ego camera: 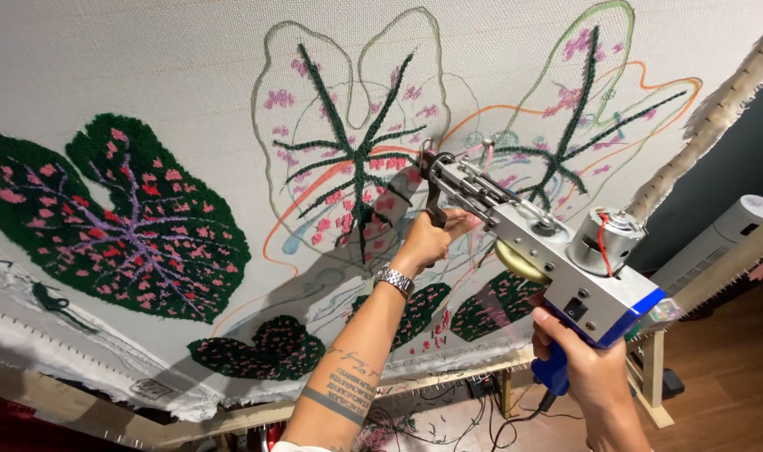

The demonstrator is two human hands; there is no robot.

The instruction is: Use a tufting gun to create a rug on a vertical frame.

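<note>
We face a white leaf-patterned tufting cloth (147,75) on a wooden frame (231,416); our left hand (427,238) and right hand (591,368), at five o'clock, grip the silver-and-blue tufting gun (557,251)

Premises: a rug-tufting workshop or craft studio. Evidence: a large white backing cloth (147,75) stretched on a wooden frame (256,414) edged with gripper strips, bearing drawn leaf outlines partly filled with green and pink tufted pile (139,218). A powered tufting gun (549,251) with exposed motor is in use against the cloth. Cables (473,414) lie on the wooden floor (733,377) below. A white tower appliance (724,238) stands at right.
</note>
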